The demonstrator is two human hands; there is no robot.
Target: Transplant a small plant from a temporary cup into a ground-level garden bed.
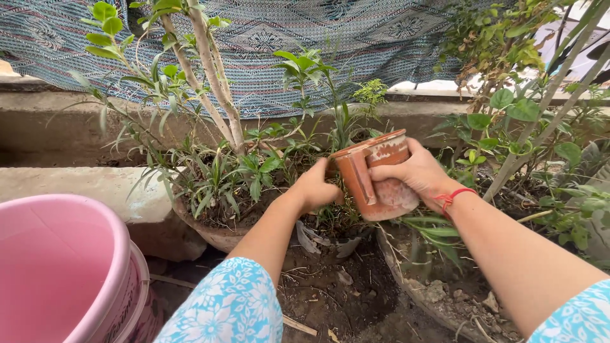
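A brown plastic mug [375,181], smeared with whitish dirt, is held tipped toward the plants at the middle of the view. My right hand [416,174], with a red thread around its wrist, wraps the mug's body from the right. My left hand [314,188] is closed on the mug's left side by its handle. Right behind and below the mug stands a clay pot [216,235] crowded with grassy green plants and a pale woody stem [216,82].
A pink bucket [60,267] fills the bottom left. A second soil-filled pot [438,298] lies under my right arm. A leafy shrub [527,108] rises at the right. Behind runs a concrete ledge [63,121] with a patterned blue cloth [305,38] hung over it.
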